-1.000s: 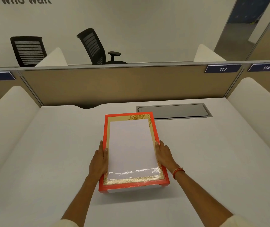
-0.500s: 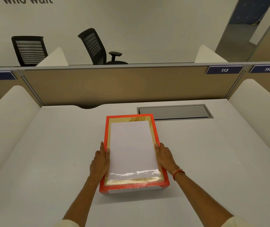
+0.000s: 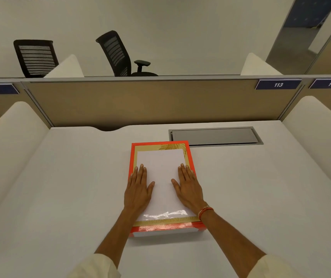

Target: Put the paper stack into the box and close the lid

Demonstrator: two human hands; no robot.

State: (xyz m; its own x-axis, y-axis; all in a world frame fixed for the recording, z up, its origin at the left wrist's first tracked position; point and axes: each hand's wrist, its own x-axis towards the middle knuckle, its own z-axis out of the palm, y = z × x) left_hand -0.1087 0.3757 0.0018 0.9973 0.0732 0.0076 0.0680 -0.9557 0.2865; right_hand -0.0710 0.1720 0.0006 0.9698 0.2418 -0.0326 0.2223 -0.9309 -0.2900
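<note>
A flat box lies on the white desk [image 3: 60,187] in front of me, its lid [image 3: 161,171] on top: an orange rim, a gold border and a glossy white middle. A strip of the white box base [image 3: 166,233] shows under the lid's near edge. My left hand [image 3: 138,187] rests flat, palm down, on the lid's left part. My right hand [image 3: 188,187], with a red thread at the wrist, lies flat on the right part. The paper stack is not visible.
A grey metal cable hatch [image 3: 214,136] is set into the desk just behind and right of the box. A tan partition [image 3: 140,101] closes the back, with rounded white side dividers [image 3: 10,137] left and right. Two black office chairs [image 3: 118,55] stand beyond it.
Both hands left the lid's side edges and now lie flat on its top. The lid sits lower over the base than before.
</note>
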